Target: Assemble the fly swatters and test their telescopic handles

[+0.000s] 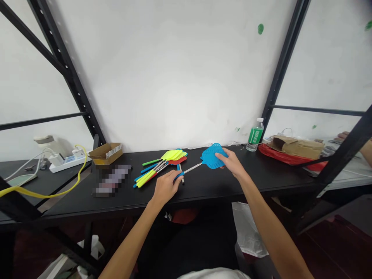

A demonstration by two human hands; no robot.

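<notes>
A blue fly swatter with a metal shaft is held between my two hands, just above the black tabletop. My left hand is closed round its blue handle. The fingers of my right hand pinch the right edge of its perforated head, thumb on top. Left of it lies a pile of fly swatters with yellow, red and blue heads, their handles pointing toward the lower left. Near my left fingers lies a thin pale stick-like object, partly hidden.
An open cardboard box and a blurred-out item are on the left. A water bottle stands at the back right, near brown packaging on red plastic. A yellow cable and power strip lie far left. Black metal posts frame the table.
</notes>
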